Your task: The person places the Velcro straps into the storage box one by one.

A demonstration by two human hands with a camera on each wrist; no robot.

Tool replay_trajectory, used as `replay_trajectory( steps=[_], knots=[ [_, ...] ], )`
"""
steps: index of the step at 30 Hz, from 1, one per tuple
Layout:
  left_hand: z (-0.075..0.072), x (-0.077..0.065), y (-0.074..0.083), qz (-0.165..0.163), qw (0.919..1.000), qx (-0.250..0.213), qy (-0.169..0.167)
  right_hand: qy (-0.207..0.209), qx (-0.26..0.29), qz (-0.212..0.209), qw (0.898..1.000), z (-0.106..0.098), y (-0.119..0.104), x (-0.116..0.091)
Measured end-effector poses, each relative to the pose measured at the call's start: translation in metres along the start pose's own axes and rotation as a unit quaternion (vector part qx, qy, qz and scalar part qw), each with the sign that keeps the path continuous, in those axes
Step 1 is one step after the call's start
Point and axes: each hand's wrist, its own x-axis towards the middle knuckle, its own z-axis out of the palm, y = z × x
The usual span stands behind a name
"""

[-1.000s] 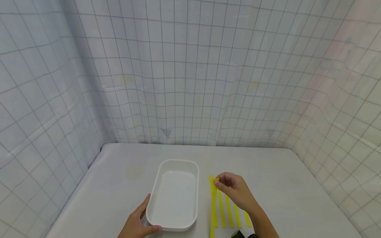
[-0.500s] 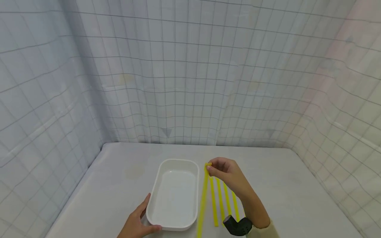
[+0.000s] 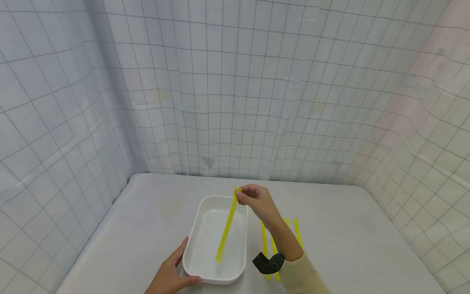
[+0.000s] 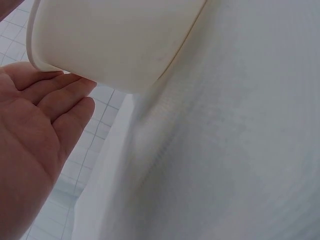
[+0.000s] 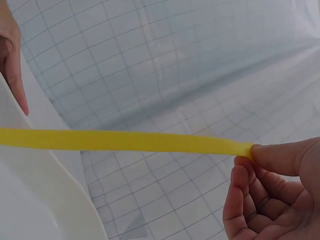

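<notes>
A white rectangular tray with rounded corners lies on the table. My left hand holds its near left corner, thumb at the front rim and fingers along the left side. In the left wrist view, the fingers of that hand lie under the rim against the outer wall. My right hand is over the tray's far right corner. Thumb and index finger pinch one end of a long, thin yellow strip, which slants down over the tray. The right wrist view shows the strip's pinched end.
Several more yellow strips lie side by side right of the tray, partly hidden by the right forearm. A black device sits at the right wrist. White grid-patterned cloth hangs around the white-covered table.
My right hand has lifted one yellow strip from the row and moved left and away with it, bringing it over the tray. The left hand has stayed at the tray's corner.
</notes>
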Motion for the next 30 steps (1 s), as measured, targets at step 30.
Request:
replay_trajectory(
  steps=[30],
  knots=[
    [0.003, 0.002, 0.004, -0.029, 0.9993, 0.023, 0.007, 0.027, 0.054, 0.102, 0.993, 0.049, 0.075, 0.027]
  ],
)
